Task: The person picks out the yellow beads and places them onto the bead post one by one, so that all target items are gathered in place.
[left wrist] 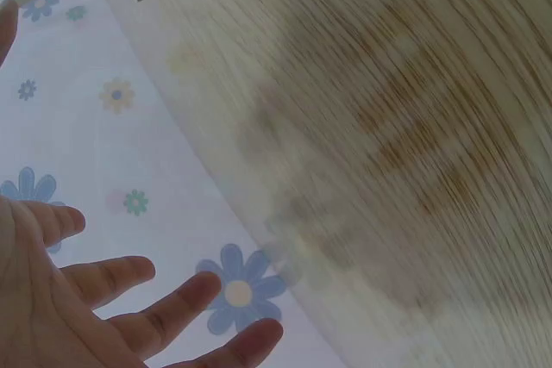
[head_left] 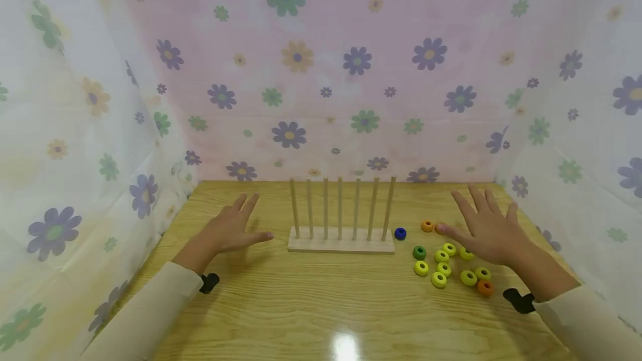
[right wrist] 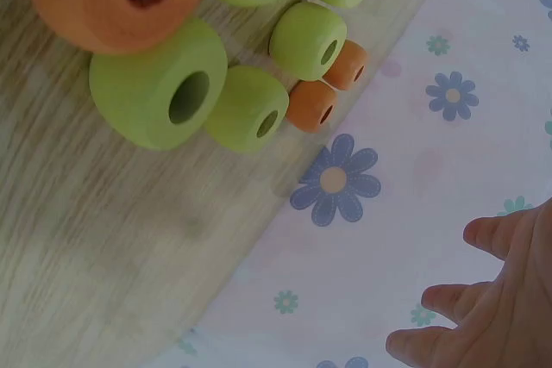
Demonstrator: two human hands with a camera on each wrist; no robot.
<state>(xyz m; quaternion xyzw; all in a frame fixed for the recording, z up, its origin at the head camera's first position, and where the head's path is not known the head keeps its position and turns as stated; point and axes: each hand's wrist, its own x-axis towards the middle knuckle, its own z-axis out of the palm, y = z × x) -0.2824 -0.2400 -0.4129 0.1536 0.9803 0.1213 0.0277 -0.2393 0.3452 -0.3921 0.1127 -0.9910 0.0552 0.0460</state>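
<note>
A wooden rack (head_left: pixel 341 247) with several upright pegs stands mid-table, its pegs bare. To its left my left hand (head_left: pixel 228 227) hovers with spread fingers, holding nothing; the left wrist view shows the same hand (left wrist: pixel 103 299) over the table's edge. My right hand (head_left: pixel 491 233) is held above the beads on the right, fingers apart and nothing in them. Loose beads lie there: a blue bead (head_left: pixel 400 234) beside the rack, a green bead (head_left: pixel 419 252), several yellow beads (head_left: pixel 438 279), and orange beads such as one (head_left: pixel 485 288) near the right wrist.
The wood-grain table (head_left: pixel 281 305) reaches back to a flowered cloth (head_left: pixel 321 71), with more cloth hanging along the left (head_left: pixel 90 171) and right sides. Black straps (head_left: pixel 519 301) are at both wrists.
</note>
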